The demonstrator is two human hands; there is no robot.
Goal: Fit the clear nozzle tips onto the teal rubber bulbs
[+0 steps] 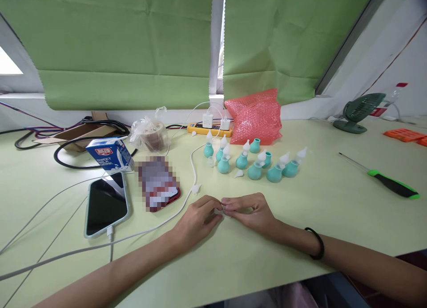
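Note:
My left hand point(197, 222) and my right hand point(254, 214) meet fingertip to fingertip above the near part of the table. Both are closed in a pinch on a small clear plastic piece point(218, 211), mostly hidden by the fingers. Beyond them stand several teal rubber squeeze bulbs, such as one point(255, 171) fitted with a clear pointed tip. An open-topped teal bulb point(255, 146) stands at the back without a tip. Loose clear tips lie nearby, one point(239, 173) among the bulbs and another point(195, 189) by the white cable.
Left of my hands lie a black-screened phone point(107, 205), a pixelated phone point(158, 185) and a white cable point(167, 220). A blue milk carton point(110, 154), tape roll point(152, 136), yellow power strip point(210, 129) and pink bubble-wrap bag point(256, 119) stand behind. Rightward are a screwdriver point(390, 182) and green fan point(358, 114).

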